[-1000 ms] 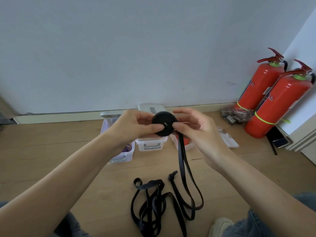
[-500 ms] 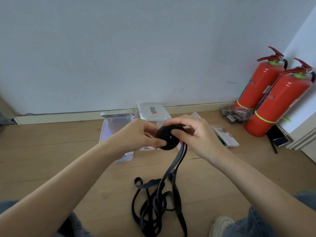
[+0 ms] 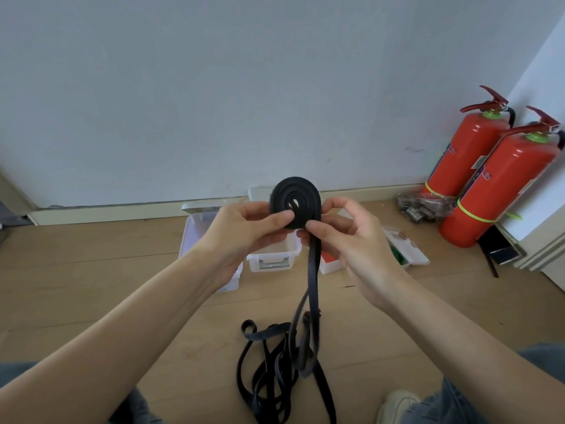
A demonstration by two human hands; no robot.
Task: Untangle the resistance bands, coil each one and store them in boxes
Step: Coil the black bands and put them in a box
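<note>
Head view. The left hand (image 3: 241,231) hides most of one clear box (image 3: 195,237) on the floor (image 3: 91,270); only its left wall and a bottom corner show. A second box (image 3: 269,258) with a front latch peeks out between the two wrists, and its far part is behind the hands. The right hand (image 3: 351,237) covers part of a third box (image 3: 406,249) with green and red contents that are hard to make out. The box lids at the wall are mostly hidden. The loose band (image 3: 275,371) runs off the bottom edge of the frame, and how its loops cross in the tangle cannot be sorted out.

The coil (image 3: 295,205) is a flat black spiral held up in front of the boxes, its face turned toward the camera. The left thumb presses its lower left face, with the fingers behind it. The right thumb and forefinger pinch its lower edge, where the tail leaves. The tail hangs nearly straight down, long axis vertical, into the tangle on the floor between the knees.

Two red extinguishers (image 3: 477,166) lean in the right corner.
</note>
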